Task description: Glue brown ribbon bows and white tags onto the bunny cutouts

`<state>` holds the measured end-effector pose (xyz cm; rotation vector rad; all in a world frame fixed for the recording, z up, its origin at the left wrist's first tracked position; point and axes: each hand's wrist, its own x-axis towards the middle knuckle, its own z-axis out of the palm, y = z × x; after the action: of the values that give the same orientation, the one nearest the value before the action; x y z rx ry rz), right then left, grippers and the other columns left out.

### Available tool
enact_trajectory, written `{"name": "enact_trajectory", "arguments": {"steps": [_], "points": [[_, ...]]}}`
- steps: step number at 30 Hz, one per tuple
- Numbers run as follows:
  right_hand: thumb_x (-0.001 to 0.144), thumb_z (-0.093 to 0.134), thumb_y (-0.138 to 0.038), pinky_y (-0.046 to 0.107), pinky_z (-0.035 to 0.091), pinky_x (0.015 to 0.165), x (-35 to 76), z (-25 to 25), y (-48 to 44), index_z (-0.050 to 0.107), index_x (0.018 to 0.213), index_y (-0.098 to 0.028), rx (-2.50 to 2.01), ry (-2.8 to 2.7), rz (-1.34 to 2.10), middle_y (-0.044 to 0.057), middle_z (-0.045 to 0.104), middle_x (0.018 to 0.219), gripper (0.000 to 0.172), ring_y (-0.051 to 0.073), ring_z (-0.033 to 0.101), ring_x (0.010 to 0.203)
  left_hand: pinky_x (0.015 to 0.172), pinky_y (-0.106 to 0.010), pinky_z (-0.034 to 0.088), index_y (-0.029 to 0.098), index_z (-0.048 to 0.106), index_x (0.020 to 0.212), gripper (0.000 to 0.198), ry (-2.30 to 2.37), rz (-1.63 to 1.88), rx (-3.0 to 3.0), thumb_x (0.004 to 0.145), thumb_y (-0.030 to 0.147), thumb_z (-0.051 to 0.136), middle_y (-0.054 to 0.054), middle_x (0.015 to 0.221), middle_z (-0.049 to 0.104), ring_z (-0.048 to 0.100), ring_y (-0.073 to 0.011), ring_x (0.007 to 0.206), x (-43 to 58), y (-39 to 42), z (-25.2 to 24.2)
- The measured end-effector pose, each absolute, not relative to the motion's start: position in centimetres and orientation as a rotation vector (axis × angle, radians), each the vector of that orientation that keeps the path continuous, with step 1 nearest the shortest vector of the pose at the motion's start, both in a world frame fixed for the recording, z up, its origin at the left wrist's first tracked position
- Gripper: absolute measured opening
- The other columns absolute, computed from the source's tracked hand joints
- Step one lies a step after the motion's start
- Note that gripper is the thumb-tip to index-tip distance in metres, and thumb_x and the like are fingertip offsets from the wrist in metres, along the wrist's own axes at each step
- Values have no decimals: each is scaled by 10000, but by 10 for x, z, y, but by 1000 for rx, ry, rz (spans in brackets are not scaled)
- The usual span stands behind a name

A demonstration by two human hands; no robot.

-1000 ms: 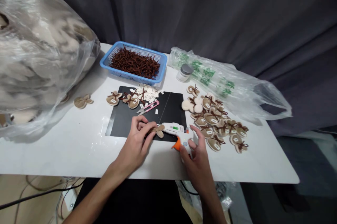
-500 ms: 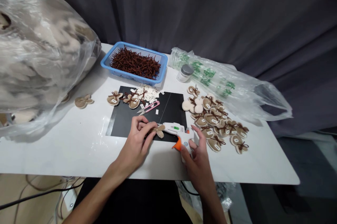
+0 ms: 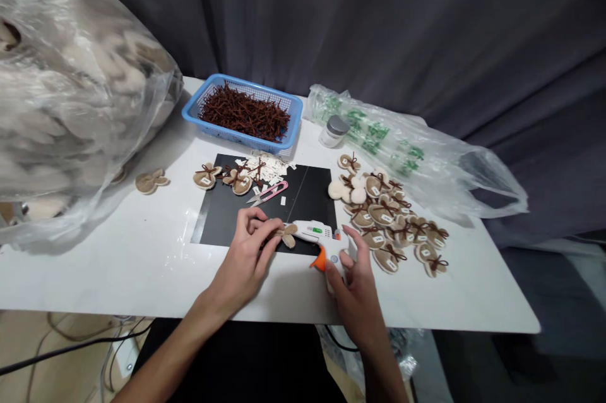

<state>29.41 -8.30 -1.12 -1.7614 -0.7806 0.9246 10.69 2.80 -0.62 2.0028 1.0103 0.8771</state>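
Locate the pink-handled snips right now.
Head view, slightly left of centre: the pink-handled snips lie on the black mat, between the white labels and the left hand.

Light, apparently from above, brightens the white desk [image 3: 113,251], while the curtain [image 3: 360,18] beyond its far edge is dim. Speckled glare dots the desk's left half; soft shadow lies below the glue gun [image 3: 332,243]. Leftmost, the plastic bag [image 3: 80,100] looks blurred, stretched.

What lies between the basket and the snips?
In the head view, white labels and a brown bow lie between the basket and snips.
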Motion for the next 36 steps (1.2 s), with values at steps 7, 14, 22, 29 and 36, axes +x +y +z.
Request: {"name": "enact_trajectory", "arguments": {"steps": [7,14,22,29,36], "points": [[945,735,-578,340,620,835,297,-13,-83,322,1690,-231,-1752,-735,971,155,731,1303,919,267,740,1052,930,-379,608,217,678,1222,189,1011,875,2019,1104,168,538,-68,1222,458,629,-132,872,106,29,-6],[934,763,-575,371,640,767,293,-14,-82,217,1723,-222,-1692,-658,993,169,771,1241,1023,267,772,900,932,-370,606,218,674,1235,195,1002,885,2023,1106,165,537,-65,1225,453,628,-127,876,106,29,-8],[868,805,-542,389,635,763,293,-7,-78,207,1716,-182,-1751,-666,1005,198,767,1242,1098,284,775,900,920,-374,604,234,674,1240,210,1022,908,2022,1097,149,545,-60,1221,451,621,-125,866,106,29,-9],[894,786,-463,295,593,666,290,-14,-83,289,1702,-231,-1768,-660,912,134,768,1206,976,249,762,907,910,-356,594,235,658,1227,217,1040,918,2076,1094,114,536,-63,1234,434,639,-127,899,106,28,-7],[885,796,-469,296,613,689,290,-14,-84,291,1706,-234,-1772,-623,938,143,783,1217,992,248,772,908,890,-337,592,242,636,1235,243,1016,954,2146,1085,79,537,-64,1234,423,650,-140,952,106,28,-8]]}}
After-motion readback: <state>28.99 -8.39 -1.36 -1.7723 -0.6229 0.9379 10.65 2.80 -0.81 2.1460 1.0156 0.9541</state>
